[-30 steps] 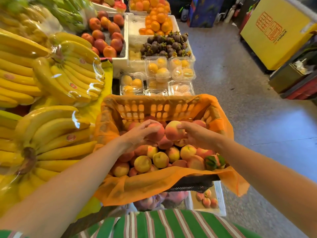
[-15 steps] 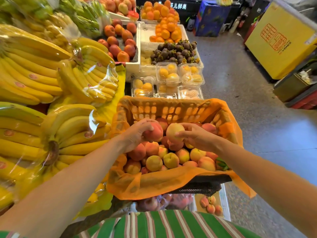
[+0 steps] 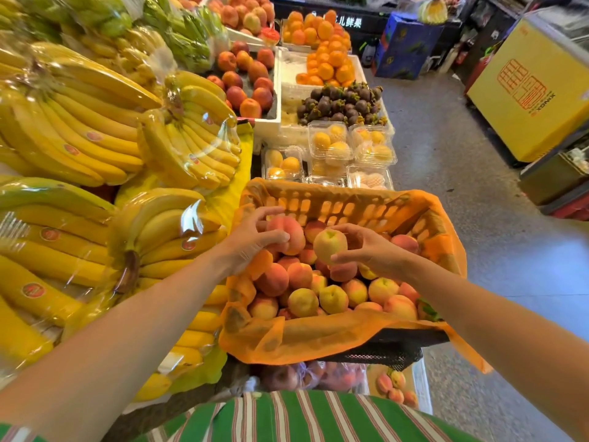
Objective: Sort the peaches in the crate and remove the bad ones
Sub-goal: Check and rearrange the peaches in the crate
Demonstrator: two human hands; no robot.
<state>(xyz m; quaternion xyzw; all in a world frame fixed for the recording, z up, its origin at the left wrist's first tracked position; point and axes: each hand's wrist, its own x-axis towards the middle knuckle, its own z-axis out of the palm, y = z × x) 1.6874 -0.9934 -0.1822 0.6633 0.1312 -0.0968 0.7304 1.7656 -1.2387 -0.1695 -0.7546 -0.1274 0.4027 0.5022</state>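
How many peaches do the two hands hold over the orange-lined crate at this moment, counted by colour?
Round reddish-pink peach, gripped by the left hand: 1
Round pale yellow peach with a pink blush, gripped by the right hand: 1
Total: 2

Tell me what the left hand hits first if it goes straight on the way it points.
The left hand, gripping a red peach, points toward the crate's far wall. Likely first: the loose peach just beyond; if it clears that, the wall. Depth is unclear.
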